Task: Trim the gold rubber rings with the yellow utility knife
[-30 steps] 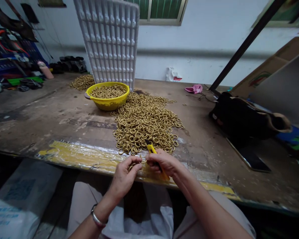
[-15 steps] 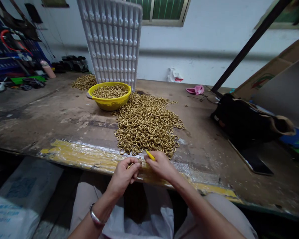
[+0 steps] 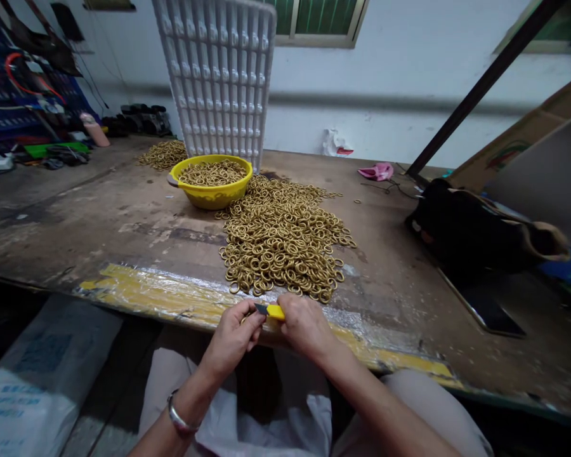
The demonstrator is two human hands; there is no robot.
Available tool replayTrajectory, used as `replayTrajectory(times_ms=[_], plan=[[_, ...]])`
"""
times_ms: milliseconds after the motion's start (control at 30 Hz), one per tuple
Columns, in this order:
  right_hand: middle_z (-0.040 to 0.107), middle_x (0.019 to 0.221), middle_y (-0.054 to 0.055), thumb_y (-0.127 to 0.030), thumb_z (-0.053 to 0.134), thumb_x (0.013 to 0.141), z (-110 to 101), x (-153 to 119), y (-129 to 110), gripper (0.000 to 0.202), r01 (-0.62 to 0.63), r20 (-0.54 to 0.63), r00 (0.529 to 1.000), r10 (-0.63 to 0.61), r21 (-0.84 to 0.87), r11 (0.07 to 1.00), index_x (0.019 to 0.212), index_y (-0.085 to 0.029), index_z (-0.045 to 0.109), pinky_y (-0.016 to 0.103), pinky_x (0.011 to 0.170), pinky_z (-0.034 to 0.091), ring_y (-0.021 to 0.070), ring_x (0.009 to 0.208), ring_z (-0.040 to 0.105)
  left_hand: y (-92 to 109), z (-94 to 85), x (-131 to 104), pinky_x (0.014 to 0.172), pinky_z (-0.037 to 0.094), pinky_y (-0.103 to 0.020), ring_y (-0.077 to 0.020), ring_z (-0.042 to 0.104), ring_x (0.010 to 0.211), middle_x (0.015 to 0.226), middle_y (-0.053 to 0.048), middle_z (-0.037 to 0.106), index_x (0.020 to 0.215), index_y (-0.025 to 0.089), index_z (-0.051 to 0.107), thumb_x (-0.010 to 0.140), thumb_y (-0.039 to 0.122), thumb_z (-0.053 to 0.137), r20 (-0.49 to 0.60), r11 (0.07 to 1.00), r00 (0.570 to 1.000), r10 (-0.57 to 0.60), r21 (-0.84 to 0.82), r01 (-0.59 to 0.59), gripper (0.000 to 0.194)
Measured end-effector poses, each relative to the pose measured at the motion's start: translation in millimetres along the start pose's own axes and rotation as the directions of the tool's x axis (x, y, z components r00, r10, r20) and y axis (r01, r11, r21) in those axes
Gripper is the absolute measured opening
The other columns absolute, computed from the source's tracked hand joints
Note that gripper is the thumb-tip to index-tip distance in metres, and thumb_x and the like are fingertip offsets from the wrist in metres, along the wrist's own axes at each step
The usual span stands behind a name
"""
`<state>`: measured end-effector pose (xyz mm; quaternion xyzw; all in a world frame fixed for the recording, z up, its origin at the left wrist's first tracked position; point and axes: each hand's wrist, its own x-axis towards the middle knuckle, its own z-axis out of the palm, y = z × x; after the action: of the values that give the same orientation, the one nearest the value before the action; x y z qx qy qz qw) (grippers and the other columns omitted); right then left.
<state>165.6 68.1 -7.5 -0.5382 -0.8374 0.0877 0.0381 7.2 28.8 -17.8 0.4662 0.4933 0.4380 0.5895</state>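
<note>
My right hand (image 3: 307,324) is closed round a yellow utility knife (image 3: 275,311). Its dark blade points left and meets the fingertips of my left hand (image 3: 235,333). A brass-coloured ring is pinched between that hand's thumb and fingers, mostly hidden by them. Both hands are over the table's front edge. Just beyond them lies a large heap of brass-coloured rings (image 3: 285,238). At the heap's back left stands a yellow basin (image 3: 214,197) filled with more rings.
A ribbed plastic tray (image 3: 219,82) stands upright behind the basin, beside a smaller ring pile (image 3: 162,154). To the right lie a phone (image 3: 488,308), a black bag (image 3: 466,228) and a pink cloth (image 3: 377,171). Tape (image 3: 147,289) covers the table's front edge.
My right hand has turned the knife so its blade now points left against the fingers of my left hand. The left hand stays almost in place, and the view has shifted slightly.
</note>
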Motion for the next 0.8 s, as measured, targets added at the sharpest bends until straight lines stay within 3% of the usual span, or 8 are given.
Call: replayTrajectory(times_ms=[167, 233, 267, 367, 433, 500, 567, 800], plan=[[0.066, 0.075, 0.008, -0.014, 0.048, 0.08, -12, 10, 13, 0.013, -0.187, -0.011, 0.982, 0.188, 0.038, 0.982, 0.077, -0.016, 0.06, 0.025, 0.059, 0.033, 0.0178, 0.068, 0.059, 27, 2.0, -27, 0.049, 0.034, -0.02, -0.0095, 0.042, 0.055, 0.065, 0.0, 0.046, 0.062, 0.017, 0.049, 0.082, 0.025, 0.059, 0.081, 0.984, 0.982, 0.173, 0.019, -0.175, 0.024], [0.061, 0.067, 0.004, -0.022, 0.047, 0.085, -15, 11, 10, 0.021, -0.148, -0.012, 0.988, 0.157, 0.265, 0.953, 0.068, -0.017, 0.057, 0.024, 0.056, 0.032, 0.0145, 0.062, 0.054, 28, 1.4, -33, 0.045, 0.032, -0.02, -0.0081, 0.04, 0.052, 0.068, 0.0, 0.046, 0.065, 0.017, 0.051, 0.083, 0.026, 0.059, 0.127, 0.988, 0.98, 0.155, -0.023, -0.153, 0.022], [0.057, 0.061, 0.002, -0.028, 0.046, 0.087, -16, 10, 7, 0.027, -0.116, 0.013, 0.992, 0.123, 0.448, 0.886, 0.063, -0.017, 0.054, 0.023, 0.053, 0.031, 0.0124, 0.057, 0.05, 26, 0.7, -33, 0.043, 0.03, -0.019, -0.0069, 0.038, 0.049, 0.068, 0.001, 0.046, 0.067, 0.017, 0.051, 0.083, 0.028, 0.059, 0.136, 0.991, 0.982, 0.129, -0.049, -0.123, 0.021], [0.042, 0.052, -0.005, -0.042, 0.047, 0.086, -12, 7, -6, 0.035, -0.145, 0.159, 0.987, 0.0, 0.898, 0.417, 0.062, -0.018, 0.049, 0.02, 0.043, 0.026, 0.0072, 0.043, 0.035, 15, -2.0, -28, 0.039, 0.026, -0.018, -0.0048, 0.034, 0.044, 0.065, 0.004, 0.043, 0.073, 0.018, 0.051, 0.085, 0.032, 0.057, 0.128, 0.993, 0.989, 0.07, -0.102, -0.057, 0.019], [0.043, 0.054, -0.007, -0.049, 0.052, 0.082, -8, 4, -11, 0.033, -0.215, 0.222, 0.974, -0.043, 0.969, 0.122, 0.072, -0.017, 0.052, 0.019, 0.037, 0.022, 0.0051, 0.039, 0.029, 8, -2.7, -24, 0.04, 0.026, -0.018, -0.0048, 0.034, 0.044, 0.062, 0.004, 0.041, 0.074, 0.018, 0.051, 0.085, 0.033, 0.057, 0.119, 0.994, 0.991, 0.061, -0.099, -0.049, 0.019], [0.045, 0.057, -0.006, -0.053, 0.055, 0.079, -7, 2, -12, 0.038, -0.233, 0.231, 0.972, -0.041, 0.971, -0.049, 0.081, -0.016, 0.055, 0.018, 0.035, 0.02, 0.0041, 0.037, 0.029, 4, -1.6, -21, 0.041, 0.026, -0.017, -0.0048, 0.034, 0.045, 0.061, 0.005, 0.041, 0.075, 0.017, 0.052, 0.084, 0.033, 0.058, 0.114, 0.995, 0.993, 0.041, -0.093, -0.03, 0.019], [0.044, 0.054, -0.007, -0.053, 0.059, 0.076, -7, 1, -10, 0.039, -0.223, 0.221, 0.975, -0.032, 0.971, -0.086, 0.084, -0.015, 0.057, 0.018, 0.035, 0.022, 0.004, 0.037, 0.03, 1, 0.6, -20, 0.041, 0.026, -0.017, -0.0049, 0.034, 0.044, 0.06, 0.005, 0.042, 0.076, 0.017, 0.053, 0.083, 0.033, 0.059, 0.103, 0.995, 0.995, 0.017, -0.103, -0.006, 0.019], [0.056, 0.062, -0.004, -0.036, 0.067, 0.07, -23, -1, -7, 0.028, -0.232, 0.234, 0.97, -0.064, 0.972, 0.034, 0.09, -0.016, 0.063, 0.017, 0.042, 0.032, 0.0045, 0.044, 0.04, -2, 3.1, -15, 0.038, 0.023, -0.015, -0.0042, 0.032, 0.041, 0.054, 0.005, 0.045, 0.085, 0.017, 0.055, 0.085, 0.035, 0.058, 0.083, 0.945, 0.996, -0.025, -0.322, 0.051, 0.019]])
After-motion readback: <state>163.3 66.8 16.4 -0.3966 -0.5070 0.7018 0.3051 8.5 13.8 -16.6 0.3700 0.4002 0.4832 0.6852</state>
